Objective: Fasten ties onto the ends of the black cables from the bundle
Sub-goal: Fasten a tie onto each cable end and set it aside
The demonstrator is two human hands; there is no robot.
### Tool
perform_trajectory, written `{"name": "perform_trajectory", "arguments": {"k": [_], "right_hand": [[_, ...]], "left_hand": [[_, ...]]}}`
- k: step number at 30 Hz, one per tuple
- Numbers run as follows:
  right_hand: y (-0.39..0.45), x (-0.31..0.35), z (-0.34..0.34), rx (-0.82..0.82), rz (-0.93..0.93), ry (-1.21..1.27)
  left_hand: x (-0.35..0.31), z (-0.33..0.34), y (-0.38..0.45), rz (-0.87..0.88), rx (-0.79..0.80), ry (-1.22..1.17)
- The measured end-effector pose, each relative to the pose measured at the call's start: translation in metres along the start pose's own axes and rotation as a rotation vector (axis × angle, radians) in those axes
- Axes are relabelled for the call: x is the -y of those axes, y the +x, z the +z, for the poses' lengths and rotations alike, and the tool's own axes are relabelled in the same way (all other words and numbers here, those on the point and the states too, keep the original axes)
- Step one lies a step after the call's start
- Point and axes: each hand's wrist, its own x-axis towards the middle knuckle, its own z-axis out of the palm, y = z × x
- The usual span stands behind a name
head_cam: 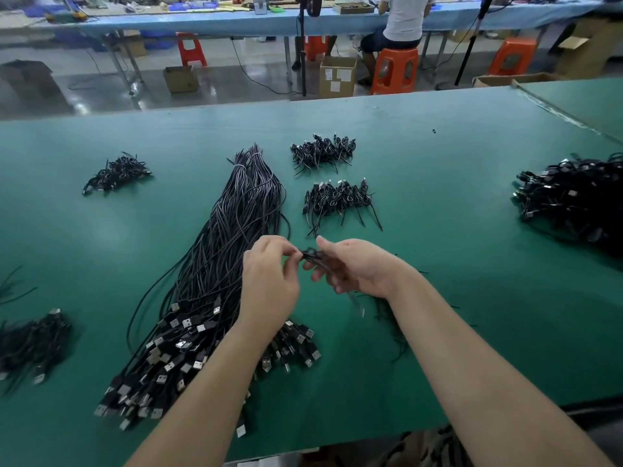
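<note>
- Cable end (312, 256), black and looped small, sits raised above the green table (438, 203) between my two hands, just right of the long bundle (232, 237).
- My left hand (269, 281) pinches the loop from its left side, thumb and fingertips curled in on it.
- My right hand (354, 267) grips it from the right, fingers bent round the strands; motion blur hides whether a tie is among them.
- Bundle fans toward me into a heap of USB plugs (168, 365), partly under my left forearm, and is bound near its far end.
- Two small finished piles lie beyond my hands: the nearer pile (337, 200) and the farther pile (322, 151).
- Another pile (116, 173) lies far left, a large heap (573, 200) at the right edge, one more (30, 345) near left.
- A seated person (401, 25) works at the blue bench behind.
</note>
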Motion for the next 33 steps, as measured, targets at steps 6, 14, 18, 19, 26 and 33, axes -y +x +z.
{"name": "perform_trajectory", "arguments": {"k": [6, 14, 18, 19, 26, 33], "right_hand": [[0.003, -0.007, 0.009, -0.062, -0.315, -0.04], [0.003, 0.001, 0.016, -0.191, -0.386, 0.02], [0.001, 0.001, 0.013, -0.174, -0.406, 0.019], [0.0, 0.001, 0.012, -0.157, -0.409, 0.002], [-0.001, 0.001, 0.011, -0.164, -0.384, -0.044], [-0.001, 0.01, 0.013, -0.113, 0.002, 0.051]], "left_hand": [[0.003, -0.001, 0.011, -0.589, 0.148, -0.371], [-0.003, -0.007, 0.008, -0.748, 0.221, -0.679], [0.0, -0.011, 0.01, -0.725, 0.26, -0.724], [0.001, -0.013, 0.01, -0.721, 0.278, -0.736], [0.003, -0.011, 0.005, -0.604, 0.223, -0.701], [-0.007, -0.001, -0.005, 0.269, -0.04, 0.085]]}}
